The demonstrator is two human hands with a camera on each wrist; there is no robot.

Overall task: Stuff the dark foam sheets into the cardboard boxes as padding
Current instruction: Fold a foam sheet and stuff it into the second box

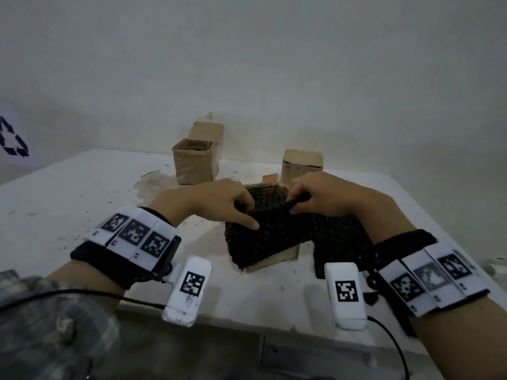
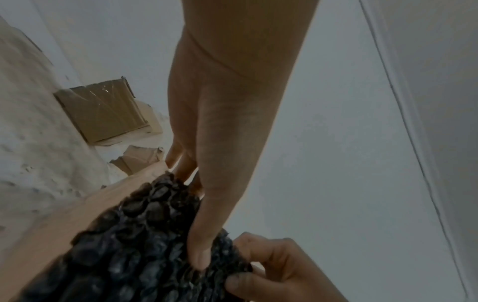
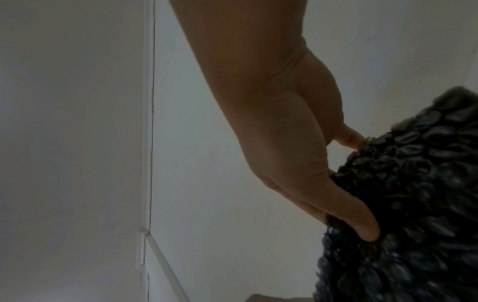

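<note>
A dark bubbled foam sheet (image 1: 263, 237) lies draped over the near cardboard box (image 1: 277, 260) at the table's middle. My left hand (image 1: 233, 201) grips the sheet's upper left edge, thumb laid on top and fingers curled behind. My right hand (image 1: 315, 197) pinches its upper right edge. In the left wrist view the left thumb presses on the foam sheet (image 2: 134, 245), and the right hand (image 2: 274, 271) holds its corner. In the right wrist view fingers dig into the foam sheet (image 3: 413, 204). More dark foam (image 1: 340, 242) lies on the table under my right wrist.
An open cardboard box (image 1: 196, 163) with something inside stands at the back, left of centre. A shut box (image 1: 301, 167) stands at the back right. The white table (image 1: 82, 201) is scuffed; its near edge runs below my wrists. A wall rises close behind.
</note>
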